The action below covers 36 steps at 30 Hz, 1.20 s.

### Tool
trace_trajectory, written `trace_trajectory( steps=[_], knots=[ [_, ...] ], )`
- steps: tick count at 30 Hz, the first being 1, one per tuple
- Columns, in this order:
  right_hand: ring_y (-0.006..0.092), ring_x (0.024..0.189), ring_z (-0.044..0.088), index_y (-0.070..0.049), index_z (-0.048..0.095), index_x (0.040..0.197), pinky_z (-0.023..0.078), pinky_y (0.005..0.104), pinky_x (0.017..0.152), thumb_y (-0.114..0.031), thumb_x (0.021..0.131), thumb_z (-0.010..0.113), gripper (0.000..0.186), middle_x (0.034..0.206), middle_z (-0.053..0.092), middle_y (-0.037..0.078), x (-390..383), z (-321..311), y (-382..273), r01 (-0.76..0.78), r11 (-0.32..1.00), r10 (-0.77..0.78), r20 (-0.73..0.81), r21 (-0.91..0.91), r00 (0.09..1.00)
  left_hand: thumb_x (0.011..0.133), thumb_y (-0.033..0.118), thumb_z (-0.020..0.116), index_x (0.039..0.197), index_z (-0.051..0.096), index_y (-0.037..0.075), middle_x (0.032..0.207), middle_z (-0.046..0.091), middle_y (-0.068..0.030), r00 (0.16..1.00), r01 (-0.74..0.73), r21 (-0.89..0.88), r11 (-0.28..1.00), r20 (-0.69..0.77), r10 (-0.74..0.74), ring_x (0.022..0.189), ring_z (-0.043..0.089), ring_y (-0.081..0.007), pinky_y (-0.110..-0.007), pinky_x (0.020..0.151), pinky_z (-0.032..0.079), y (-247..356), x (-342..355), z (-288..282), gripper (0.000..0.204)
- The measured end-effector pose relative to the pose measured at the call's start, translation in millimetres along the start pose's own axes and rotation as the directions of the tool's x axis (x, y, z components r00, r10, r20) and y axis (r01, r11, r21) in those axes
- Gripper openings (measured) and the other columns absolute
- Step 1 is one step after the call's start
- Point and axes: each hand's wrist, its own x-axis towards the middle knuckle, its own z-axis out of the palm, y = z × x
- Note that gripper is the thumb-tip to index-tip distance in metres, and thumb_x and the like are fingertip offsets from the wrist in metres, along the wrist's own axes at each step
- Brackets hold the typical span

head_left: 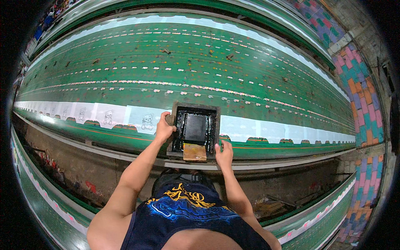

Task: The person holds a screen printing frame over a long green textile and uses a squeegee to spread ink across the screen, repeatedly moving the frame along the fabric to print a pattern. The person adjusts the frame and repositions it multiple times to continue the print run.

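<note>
A dark screen printing frame [217, 121] lies on the near edge of the long green table [137, 89], over a strip of pale pieces. Black ink smears its inside around a dark rectangle. A yellowish-brown squeegee [194, 152] rests at the frame's near end, with neither hand on it. My left hand [165, 128] grips the frame's left side, fingers bent round the edge. At the near right corner, my right hand [224, 154] holds the frame's side with thumb and curled fingers. Left of the frame, a pale piece [146, 121] bears a black-outlined bear drawing.
More pale pieces with bear outlines [109, 116] run leftward; pale pieces [266, 129] continue to the right. Small rows of prints and several dark clips dot the table. A rail [266, 165] borders its near edge. Another green table [312, 221] stands behind me. Colourful paving [366, 104] lies right.
</note>
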Motion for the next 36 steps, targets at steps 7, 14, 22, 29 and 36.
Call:
trace_trajectory(
  steps=[7, 14, 22, 29, 36],
  knots=[
    [0.0331, 0.087, 0.067, 0.006, 0.067, 0.109, 0.052, 0.0398, 0.079, -0.026, 0.094, 0.064, 0.036, 0.099, 0.065, 0.022, 21.5, -24.3, 32.2, -0.132, 0.987, 0.127, 0.05, 0.091, 0.991, 0.059, -0.004, 0.072, 0.128, 0.048, 0.013, 0.095, 0.067, -0.0155, 0.994, -0.101, -0.052, 0.993, -0.038, 0.099, 0.084, 0.064, -0.0278, -0.038, 0.079, 0.051, 39.7, -5.5, 23.2, 0.075],
    [0.0287, 0.077, 0.062, 0.005, 0.068, 0.106, 0.05, 0.0378, 0.071, -0.024, 0.092, 0.065, 0.032, 0.088, 0.063, 0.018, 100.9, -129.4, 74.1, 0.115, 0.993, -0.113, -0.104, 0.015, 0.988, 0.058, -0.005, 0.071, 0.128, 0.049, 0.012, 0.098, 0.066, -0.0125, 0.97, -0.23, -0.19, 0.955, -0.126, 0.208, 0.09, 0.063, -0.0252, -0.036, 0.08, 0.05, 125.7, 13.4, 114.4, 0.075],
    [0.0273, 0.074, 0.06, -0.001, 0.069, 0.104, 0.048, 0.0367, 0.068, -0.022, 0.092, 0.065, 0.024, 0.083, 0.058, 0.015, 126.7, -190.2, 113.8, 0.094, 0.99, -0.089, -0.054, 0.104, 0.995, 0.059, -0.007, 0.071, 0.129, 0.048, 0.01, 0.112, 0.062, -0.0143, 0.972, -0.23, -0.251, 0.94, -0.107, 0.209, 0.095, 0.06, -0.0254, -0.034, 0.082, 0.049, 160.7, -2.1, 181.5, 0.076],
    [0.0325, 0.083, 0.062, 0.006, 0.066, 0.112, 0.05, 0.0418, 0.076, -0.027, 0.089, 0.069, 0.041, 0.094, 0.062, 0.019, 72.2, -171.4, 172.7, -0.057, 0.998, 0.053, 0.095, 0.041, 0.994, 0.06, -0.007, 0.072, 0.128, 0.047, 0.011, 0.107, 0.062, -0.0115, 0.993, -0.111, -0.114, 0.987, -0.062, 0.105, 0.098, 0.06, -0.0236, -0.034, 0.084, 0.049, 127.7, -58.0, 198.8, 0.075],
    [0.0305, 0.086, 0.064, 0.008, 0.064, 0.117, 0.052, 0.0406, 0.077, -0.031, 0.089, 0.068, 0.049, 0.1, 0.062, 0.02, 49.1, -163.9, 180.5, -0.141, 0.988, 0.129, 0.173, 0.063, 0.976, 0.061, -0.006, 0.072, 0.127, 0.047, 0.012, 0.099, 0.064, -0.0112, 0.999, -0.053, -0.163, 0.985, -0.02, 0.05, 0.091, 0.06, -0.023, -0.034, 0.082, 0.05, 96.3, -66.4, 203.0, 0.072]
  ],
)
